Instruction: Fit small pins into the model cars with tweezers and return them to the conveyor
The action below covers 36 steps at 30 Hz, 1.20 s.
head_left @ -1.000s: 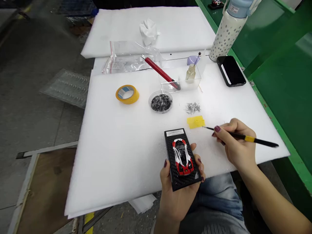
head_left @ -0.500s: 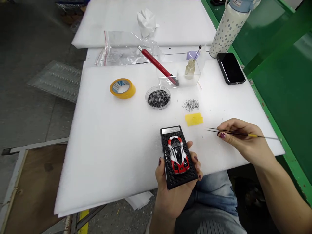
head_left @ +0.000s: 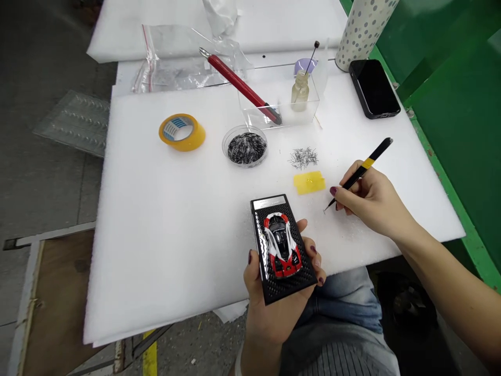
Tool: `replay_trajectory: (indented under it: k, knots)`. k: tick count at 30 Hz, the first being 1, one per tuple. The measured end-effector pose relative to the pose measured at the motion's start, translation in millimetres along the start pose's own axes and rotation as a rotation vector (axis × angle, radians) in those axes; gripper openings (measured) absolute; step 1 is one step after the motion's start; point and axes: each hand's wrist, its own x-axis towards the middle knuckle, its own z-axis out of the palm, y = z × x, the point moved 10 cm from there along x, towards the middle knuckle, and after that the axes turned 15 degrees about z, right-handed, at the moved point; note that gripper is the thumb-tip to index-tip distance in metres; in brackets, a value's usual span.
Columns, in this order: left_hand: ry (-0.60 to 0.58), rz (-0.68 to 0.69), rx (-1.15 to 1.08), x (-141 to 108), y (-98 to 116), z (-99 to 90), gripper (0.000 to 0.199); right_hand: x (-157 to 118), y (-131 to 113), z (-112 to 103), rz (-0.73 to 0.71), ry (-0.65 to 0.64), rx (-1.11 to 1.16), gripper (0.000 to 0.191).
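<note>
My left hand (head_left: 279, 308) grips a black display base (head_left: 289, 290) from below, with a red and white model car (head_left: 282, 243) on its patterned top. In my right hand (head_left: 370, 196) is a pair of black tweezers (head_left: 358, 173) with a yellow band, held like a pen. Their tips point down at the white foam board, at a tiny dark strand. Just beyond lies a piece of yellow tape (head_left: 309, 182), with a small pile of thin black strands (head_left: 303, 157) behind it. More black strands (head_left: 247, 148) fill a round clear dish.
A yellow tape roll (head_left: 182, 132) stands on the foam board (head_left: 168, 224) at left. Behind the dish are a clear box (head_left: 258, 119), a red pen-like tool (head_left: 238, 83) and a small glass bottle (head_left: 300, 93). A phone (head_left: 374, 89) and a dotted flask (head_left: 362, 34) are at back right.
My right hand has turned the tweezers from lying nearly level to pointing steeply down, their tips now at the board. The left hand keeps hold of the base; the whole view has shifted slightly.
</note>
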Motion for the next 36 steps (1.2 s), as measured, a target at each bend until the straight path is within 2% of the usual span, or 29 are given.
replay_trajectory:
  k: [8, 13, 19, 22, 26, 31, 36]
  knots:
    - [0.01, 0.012, 0.005, 1.0, 0.6, 0.6, 0.062, 1.9, -1.7, 1.3, 0.033, 0.004, -0.001, 0.02]
    - [0.03, -0.003, 0.028, 2.0, -0.3, -2.0, 0.062, -5.2, 2.9, 4.0, 0.053, -0.068, 0.224, 0.036]
    - [0.023, 0.037, 0.07, 1.6, 1.4, -1.6, 0.056, -26.8, 15.1, 1.2, -0.097, 0.021, 0.447, 0.035]
    - [0.026, 0.042, 0.082, 3.5, 0.6, 0.6, 0.055, -35.7, 19.5, 5.8, -0.111, 0.051, 0.486, 0.037]
    - [0.024, 0.035, 0.066, 6.3, -1.3, 5.0, 0.052, -43.7, 21.4, 14.2, -0.087, 0.028, 0.555, 0.044]
    - [0.006, 0.038, 0.01, 6.8, -1.2, 7.5, 0.051, -48.1, 19.2, 19.2, -0.124, -0.031, 0.589, 0.036]
    - [0.016, 0.054, 0.023, 7.0, -0.3, 5.0, 0.053, -47.9, 21.3, 17.1, -0.149, -0.017, 0.555, 0.037]
